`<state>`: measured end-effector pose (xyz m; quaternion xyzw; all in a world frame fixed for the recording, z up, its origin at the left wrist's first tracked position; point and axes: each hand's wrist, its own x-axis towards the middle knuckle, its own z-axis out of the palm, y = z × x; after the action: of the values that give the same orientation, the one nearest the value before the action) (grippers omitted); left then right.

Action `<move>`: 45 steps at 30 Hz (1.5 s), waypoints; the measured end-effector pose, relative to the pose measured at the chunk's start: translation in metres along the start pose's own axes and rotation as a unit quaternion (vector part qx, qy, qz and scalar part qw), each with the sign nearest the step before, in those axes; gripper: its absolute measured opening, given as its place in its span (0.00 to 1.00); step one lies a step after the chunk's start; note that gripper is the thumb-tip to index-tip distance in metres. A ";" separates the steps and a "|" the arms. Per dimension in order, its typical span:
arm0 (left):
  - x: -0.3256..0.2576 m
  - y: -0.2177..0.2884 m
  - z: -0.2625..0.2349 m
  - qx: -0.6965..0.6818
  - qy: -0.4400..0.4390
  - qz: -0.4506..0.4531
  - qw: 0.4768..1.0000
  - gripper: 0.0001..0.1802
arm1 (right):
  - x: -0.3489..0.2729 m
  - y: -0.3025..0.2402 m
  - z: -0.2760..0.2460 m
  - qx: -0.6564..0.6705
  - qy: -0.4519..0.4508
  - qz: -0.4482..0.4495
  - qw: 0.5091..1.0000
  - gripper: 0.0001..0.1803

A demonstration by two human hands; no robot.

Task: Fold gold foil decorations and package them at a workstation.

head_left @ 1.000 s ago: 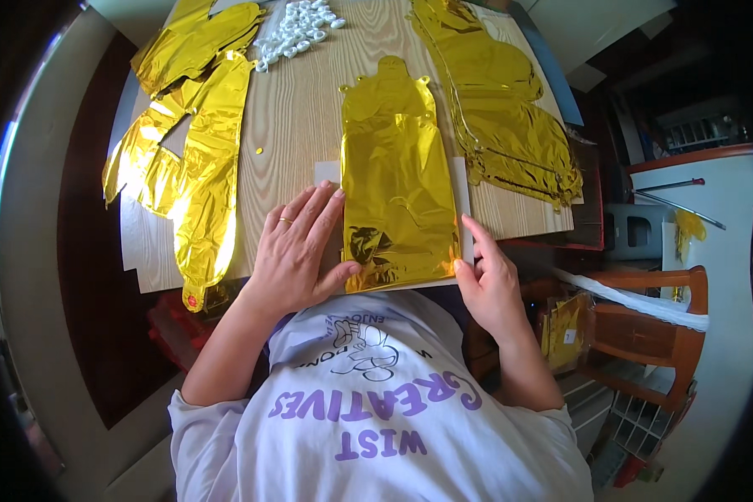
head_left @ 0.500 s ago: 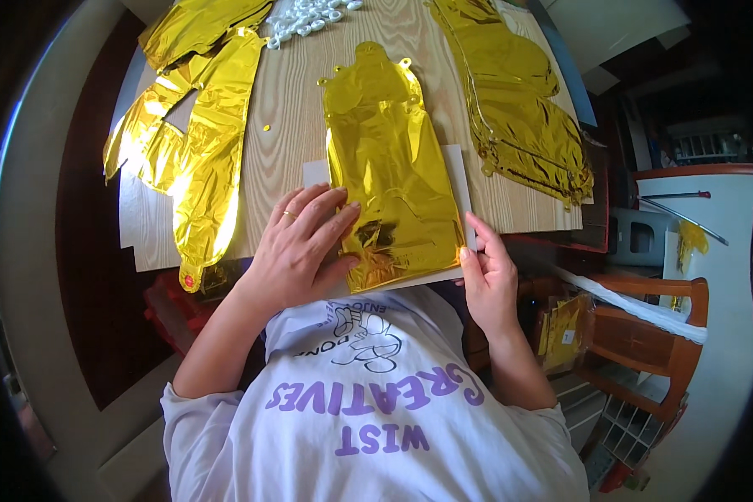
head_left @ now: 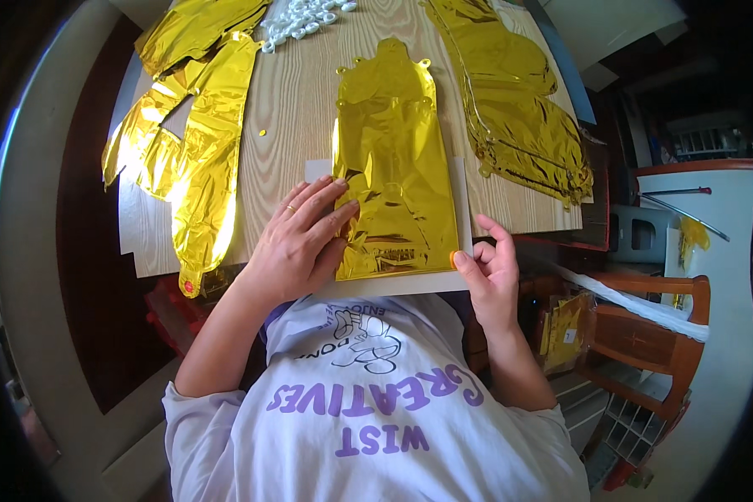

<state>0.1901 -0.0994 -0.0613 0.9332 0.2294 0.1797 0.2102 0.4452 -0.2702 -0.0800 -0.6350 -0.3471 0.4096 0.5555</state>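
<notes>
A folded gold foil balloon (head_left: pixel 397 180) lies lengthwise in front of me on a white card (head_left: pixel 427 284), which shows along its near and right edges. My left hand (head_left: pixel 303 238) rests open on the balloon's left side, fingers spread over the foil and card edge. By the near right corner is my right hand (head_left: pixel 489 268). Its thumb reaches the foil edge, while the index finger is raised apart and the others curl loosely. Something small and orange (head_left: pixel 454 259) shows at the thumb tip; I cannot make out what it is.
Gold foil balloons (head_left: pixel 201 159) lie spread at the left of the wooden table (head_left: pixel 297 109), and more folded ones (head_left: pixel 510 92) at the right. Several small white rings (head_left: pixel 305 17) are heaped at the far side. A wooden chair (head_left: pixel 644 335) stands at my right.
The gold balloon has straightened and shifted slightly right and away from me, baring more card at the near edge. My right index finger has lifted off the card's edge.
</notes>
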 end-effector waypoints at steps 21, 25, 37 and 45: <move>-0.002 0.014 -0.019 -0.509 0.119 -0.330 0.786 0.47 | -0.011 -0.034 0.004 0.164 -0.093 0.077 0.979 0.43; 0.002 0.019 -0.010 -0.529 0.122 -0.308 0.781 0.47 | -0.006 -0.034 -0.005 0.235 -0.126 0.053 0.962 0.46; -0.013 0.020 -0.023 -0.312 0.070 -0.090 0.943 0.35 | 0.022 -0.037 -0.003 0.040 -0.158 -0.103 0.981 0.42; -0.008 0.047 -0.060 -0.452 0.015 -0.224 0.863 0.24 | 0.009 -0.070 -0.011 0.102 -0.192 -0.013 0.976 0.30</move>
<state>0.1745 -0.1228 0.0098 0.6566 0.3287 0.2263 0.6400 0.4603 -0.2566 -0.0118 -0.4796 -0.4121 0.5500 0.5456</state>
